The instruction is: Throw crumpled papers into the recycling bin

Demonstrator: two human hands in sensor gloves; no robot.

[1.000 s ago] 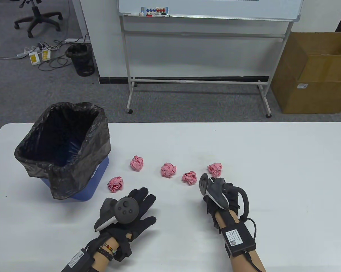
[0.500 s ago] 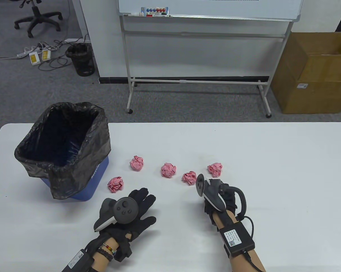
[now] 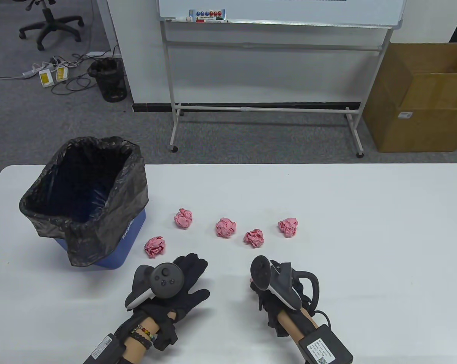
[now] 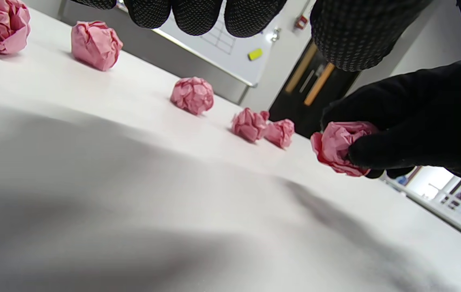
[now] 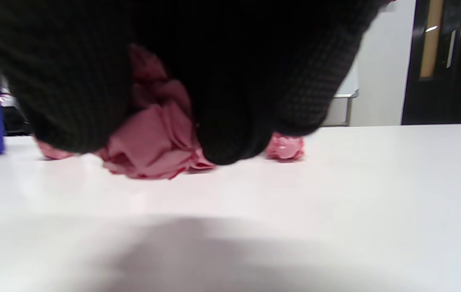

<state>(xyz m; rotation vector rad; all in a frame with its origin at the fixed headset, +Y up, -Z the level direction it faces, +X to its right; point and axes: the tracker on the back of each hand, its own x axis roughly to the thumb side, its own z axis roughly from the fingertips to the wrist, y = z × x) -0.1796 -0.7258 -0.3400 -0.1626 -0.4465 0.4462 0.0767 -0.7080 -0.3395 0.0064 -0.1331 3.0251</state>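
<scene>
Several pink crumpled paper balls lie in a loose row on the white table, from the leftmost ball near the bin to the rightmost ball. The blue recycling bin, lined with a black bag, stands at the table's left. My right hand is near the table's front. It grips another pink ball, which also shows in the left wrist view. My left hand rests flat on the table, fingers spread, holding nothing.
Beyond the table's far edge stand a whiteboard on a wheeled frame, a cardboard box on the floor at the right and a black mesh wastebasket at the left.
My right hand has drawn back toward the table's front edge and to the left, away from the row of balls. The left hand and the balls on the table have not moved.
</scene>
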